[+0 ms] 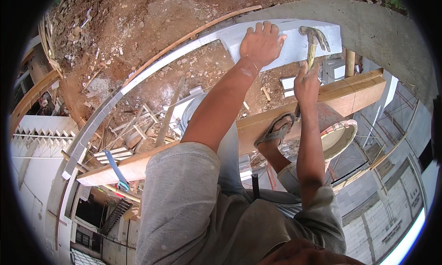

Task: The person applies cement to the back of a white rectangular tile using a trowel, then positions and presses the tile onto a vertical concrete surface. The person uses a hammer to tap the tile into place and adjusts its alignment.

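A long pale lightweight block (294, 48) lies along the top of the curved wall. My left hand (261, 44) rests on it, fingers bent over its far edge and thumb out to the right. In my right hand (306, 83) is a claw hammer (312, 40), gripped by its handle. The hammer's metal head is over the block's right part, claw turned to the right; whether it touches the surface I cannot tell. My sandalled foot (278, 129) stands on a wooden plank (331, 99) below the hands.
Near my right forearm hangs a bucket (338, 138) with a messy rim. A blue handsaw (116, 169) leans on the plank's left end. Beyond the wall (161, 58) lies rubble-strewn earth (138, 21). A grey concrete surface (382, 34) curves at right. Lower floors show far below the plank.
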### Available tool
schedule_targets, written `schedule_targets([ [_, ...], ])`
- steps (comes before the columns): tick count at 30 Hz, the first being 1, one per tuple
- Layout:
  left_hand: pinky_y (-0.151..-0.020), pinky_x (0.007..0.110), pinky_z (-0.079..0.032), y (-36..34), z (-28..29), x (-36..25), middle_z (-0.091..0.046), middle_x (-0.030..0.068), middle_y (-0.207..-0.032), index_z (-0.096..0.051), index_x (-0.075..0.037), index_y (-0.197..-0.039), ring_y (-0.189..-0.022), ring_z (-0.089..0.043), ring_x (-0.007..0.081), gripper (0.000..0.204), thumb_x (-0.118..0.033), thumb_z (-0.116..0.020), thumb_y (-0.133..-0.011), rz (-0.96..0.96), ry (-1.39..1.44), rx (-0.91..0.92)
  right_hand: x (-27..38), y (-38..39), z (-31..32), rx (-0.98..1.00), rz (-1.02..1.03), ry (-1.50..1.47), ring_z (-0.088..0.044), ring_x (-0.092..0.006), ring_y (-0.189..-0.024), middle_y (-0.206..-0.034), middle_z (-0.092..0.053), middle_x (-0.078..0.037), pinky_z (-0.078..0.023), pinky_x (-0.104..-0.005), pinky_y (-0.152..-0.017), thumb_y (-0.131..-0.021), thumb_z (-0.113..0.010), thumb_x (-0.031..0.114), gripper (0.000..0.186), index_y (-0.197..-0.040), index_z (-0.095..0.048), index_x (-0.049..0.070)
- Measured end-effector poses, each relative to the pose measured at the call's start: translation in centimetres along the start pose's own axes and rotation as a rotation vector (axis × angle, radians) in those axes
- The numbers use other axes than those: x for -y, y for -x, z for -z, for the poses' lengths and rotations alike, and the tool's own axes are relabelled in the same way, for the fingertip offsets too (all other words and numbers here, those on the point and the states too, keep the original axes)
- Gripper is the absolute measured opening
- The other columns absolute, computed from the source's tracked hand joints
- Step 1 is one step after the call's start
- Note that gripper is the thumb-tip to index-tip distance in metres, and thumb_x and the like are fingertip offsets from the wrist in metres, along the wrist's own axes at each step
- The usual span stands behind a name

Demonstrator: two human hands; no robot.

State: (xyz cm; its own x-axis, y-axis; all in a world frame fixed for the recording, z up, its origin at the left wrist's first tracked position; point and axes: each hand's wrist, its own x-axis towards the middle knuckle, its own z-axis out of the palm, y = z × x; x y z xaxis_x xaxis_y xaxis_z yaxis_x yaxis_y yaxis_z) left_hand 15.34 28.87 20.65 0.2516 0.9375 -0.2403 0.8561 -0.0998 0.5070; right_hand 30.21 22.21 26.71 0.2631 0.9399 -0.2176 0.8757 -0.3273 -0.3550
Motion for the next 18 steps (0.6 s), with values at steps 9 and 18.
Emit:
schedule_targets([
  [9,-0.107,0.054,-0.031,-0.5,-2.2,0.3,-0.05,0.0158,-0.138,-0.055,-0.004,-0.13,-0.131,-0.043,0.0294,0.052,-0.044,-0.036,-0.102,-0.024,-0.215,-0.281,-1.2,-1.1,0.4,0.058,0.035,0.1,-0.058,-0.0557,-0.091,-0.092,-0.061,-0.038,-0.047,-0.0558,-0.073,-0.102,-0.042,0.041,0.05,-0.114,-0.048,-0.007],
  [18,-0.082,0.042,-0.054,-1.0,-2.2,0.4,-0.069,0.0182,-0.105,-0.064,-0.003,-0.114,-0.097,-0.067,0.0332,0.049,-0.042,-0.038,-0.101,0.058,0.125,-0.015,0.5,-1.9,3.4,-0.111,0.061,0.147,-0.063,-0.0504,-0.084,-0.085,-0.064,-0.032,-0.048,-0.0534,-0.072,-0.102,-0.042,0.04,0.049,-0.107,-0.054,-0.007],
])
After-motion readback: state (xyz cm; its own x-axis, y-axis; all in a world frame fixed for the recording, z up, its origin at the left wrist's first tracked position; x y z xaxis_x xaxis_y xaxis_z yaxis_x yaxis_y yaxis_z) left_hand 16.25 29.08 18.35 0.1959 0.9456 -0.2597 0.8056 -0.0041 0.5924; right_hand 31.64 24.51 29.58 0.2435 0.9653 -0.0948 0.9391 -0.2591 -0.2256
